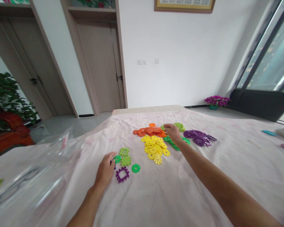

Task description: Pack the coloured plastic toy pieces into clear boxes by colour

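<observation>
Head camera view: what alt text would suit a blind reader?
A person's left hand is at loose green and purple pieces; the right hand reaches among orange, yellow, green and purple piles on a pale cloth.

passable: sheet [184, 195] between green disc [135, 168] and yellow pile [154, 146] | obstacle left: plastic bag [49, 193]

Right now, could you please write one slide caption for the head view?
Right hand beside the light-green pile, left hand near loose green pieces, yellow pile between them.
</observation>
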Demonstrator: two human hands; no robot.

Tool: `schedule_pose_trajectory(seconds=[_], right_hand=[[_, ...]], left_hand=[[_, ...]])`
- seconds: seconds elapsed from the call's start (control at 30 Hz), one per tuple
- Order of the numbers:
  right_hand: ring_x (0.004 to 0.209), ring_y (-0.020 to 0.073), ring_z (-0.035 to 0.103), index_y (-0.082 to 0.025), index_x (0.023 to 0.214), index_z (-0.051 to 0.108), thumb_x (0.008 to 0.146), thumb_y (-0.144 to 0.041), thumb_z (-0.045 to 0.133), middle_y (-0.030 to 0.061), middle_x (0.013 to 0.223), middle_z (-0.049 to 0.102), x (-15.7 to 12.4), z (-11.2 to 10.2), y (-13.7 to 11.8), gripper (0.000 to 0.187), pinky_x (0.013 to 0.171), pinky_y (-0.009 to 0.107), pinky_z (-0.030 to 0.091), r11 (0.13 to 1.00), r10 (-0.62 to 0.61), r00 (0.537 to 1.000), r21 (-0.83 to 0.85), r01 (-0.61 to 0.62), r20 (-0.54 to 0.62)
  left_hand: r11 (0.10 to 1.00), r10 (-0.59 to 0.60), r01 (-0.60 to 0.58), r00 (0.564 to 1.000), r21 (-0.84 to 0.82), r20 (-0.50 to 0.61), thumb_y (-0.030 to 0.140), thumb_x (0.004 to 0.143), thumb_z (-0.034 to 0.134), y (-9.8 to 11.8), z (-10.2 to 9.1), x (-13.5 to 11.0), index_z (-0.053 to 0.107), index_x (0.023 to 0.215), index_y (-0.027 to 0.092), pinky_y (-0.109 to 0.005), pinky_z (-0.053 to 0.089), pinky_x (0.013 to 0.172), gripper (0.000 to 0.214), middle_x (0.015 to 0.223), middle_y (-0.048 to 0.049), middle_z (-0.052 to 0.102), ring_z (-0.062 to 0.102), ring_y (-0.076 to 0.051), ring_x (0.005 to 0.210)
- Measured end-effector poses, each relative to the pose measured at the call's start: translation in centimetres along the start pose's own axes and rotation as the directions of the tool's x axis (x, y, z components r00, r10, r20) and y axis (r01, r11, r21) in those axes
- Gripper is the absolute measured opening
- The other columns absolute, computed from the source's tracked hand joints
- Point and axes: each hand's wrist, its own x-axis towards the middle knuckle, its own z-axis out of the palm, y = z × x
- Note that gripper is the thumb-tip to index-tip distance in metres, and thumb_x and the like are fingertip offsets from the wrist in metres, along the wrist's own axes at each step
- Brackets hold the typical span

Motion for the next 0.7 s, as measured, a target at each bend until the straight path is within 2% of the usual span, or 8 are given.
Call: schedule_pose_trajectory(seconds=[0.07, 0.1, 0.17, 0.23, 0.33, 0.37, 0.43, 0.7], right_hand=[[0.068, 0.0129, 0.066, -0.014, 0.098, 0.071, 0.073, -0.012, 0.053, 0.0057, 0.086, 0.072, -2.8, 2.3, -1.5, 0.031, 0.063, 0.024, 0.053, 0.995, -0.089, 0.969, -0.027, 0.098, 0.232], [0.07, 0.0133, 0.066, -0.015, 0.098, 0.072, 0.075, -0.014, 0.054, 0.0049, 0.088, 0.073, -4.4, 3.3, -2.4, 0.029, 0.065, 0.024, 0.053, 0.985, -0.156, 0.921, -0.015, 0.173, 0.358], [0.075, 0.0142, 0.066, -0.018, 0.098, 0.073, 0.078, -0.02, 0.057, 0.0038, 0.091, 0.073, -8.0, 4.8, -4.3, 0.026, 0.069, 0.025, 0.051, 0.95, -0.263, 0.777, 0.015, 0.311, 0.572], [0.078, 0.0149, 0.065, -0.02, 0.098, 0.074, 0.077, -0.029, 0.064, 0.0034, 0.093, 0.072, -11.4, 5.7, -5.7, 0.025, 0.069, 0.024, 0.049, 0.925, -0.264, 0.637, 0.002, 0.381, 0.724], [0.08, 0.0162, 0.062, -0.022, 0.102, 0.073, 0.069, -0.039, 0.076, 0.0043, 0.098, 0.068, -15.0, 6.2, -6.4, 0.037, 0.067, 0.024, 0.045, 0.842, -0.254, 0.495, -0.062, 0.536, 0.831], [0.082, 0.0165, 0.061, -0.022, 0.102, 0.073, 0.068, -0.039, 0.078, 0.0048, 0.1, 0.066, -15.7, 6.2, -6.3, 0.038, 0.068, 0.024, 0.044, 0.812, -0.269, 0.481, -0.072, 0.58, 0.835], [0.083, 0.0162, 0.059, -0.021, 0.1, 0.072, 0.067, -0.038, 0.079, 0.0049, 0.1, 0.064, -16.4, 6.2, -6.0, 0.038, 0.07, 0.024, 0.042, 0.783, -0.283, 0.489, -0.095, 0.614, 0.825], [0.081, 0.0151, 0.056, -0.019, 0.1, 0.068, 0.066, -0.036, 0.08, 0.0037, 0.096, 0.062, -16.7, 6.2, -5.4, 0.04, 0.068, 0.023, 0.039, 0.835, -0.24, 0.567, -0.13, 0.534, 0.788]], left_hand=[[1.0, -0.02, 0.02, 1.0, -0.001, -0.011, 0.02, 0.086, 0.041, 0.0, -0.3, 0.0, 0.063, 0.118, 0.018, -0.038, 0.04, 0.111, 0.039, 0.126, -0.0071, 0.063, 0.057, -0.02, 0.121], [1.0, -0.03, 0.03, 0.999, 0.0, -0.016, 0.021, 0.086, 0.04, 0.0, -0.5, 0.0, 0.063, 0.118, 0.018, -0.038, 0.04, 0.111, 0.039, 0.126, -0.0069, 0.063, 0.057, -0.02, 0.121], [0.999, -0.051, 0.051, 0.998, 0.005, -0.022, 0.022, 0.087, 0.041, 0.0, -0.8, 0.0, 0.063, 0.117, 0.018, -0.038, 0.041, 0.11, 0.038, 0.125, -0.007, 0.063, 0.057, -0.02, 0.12], [0.997, -0.069, 0.07, 0.997, 0.02, -0.025, 0.024, 0.087, 0.042, 0.0, -1.2, 0.0, 0.064, 0.116, 0.018, -0.038, 0.041, 0.108, 0.037, 0.123, -0.0069, 0.064, 0.057, -0.021, 0.119], [0.995, -0.084, 0.085, 0.996, 0.047, -0.031, 0.023, 0.086, 0.043, -0.2, -1.5, 0.0, 0.065, 0.113, 0.019, -0.038, 0.042, 0.107, 0.035, 0.121, -0.0067, 0.065, 0.058, -0.022, 0.117], [0.995, -0.087, 0.089, 0.996, 0.055, -0.032, 0.023, 0.086, 0.043, -0.3, -1.5, 0.0, 0.065, 0.113, 0.019, -0.038, 0.043, 0.106, 0.035, 0.121, -0.0067, 0.065, 0.059, -0.022, 0.116], [0.993, -0.09, 0.091, 0.996, 0.071, -0.025, 0.022, 0.085, 0.043, -0.5, -1.5, 0.0, 0.066, 0.112, 0.019, -0.038, 0.043, 0.106, 0.035, 0.12, -0.0067, 0.066, 0.059, -0.022, 0.115], [0.982, -0.044, 0.037, 0.998, 0.186, 0.035, 0.03, 0.089, 0.043, -0.1, -1.4, 0.0, 0.067, 0.108, 0.021, -0.037, 0.042, 0.104, 0.032, 0.119, -0.0069, 0.067, 0.059, -0.022, 0.113]])
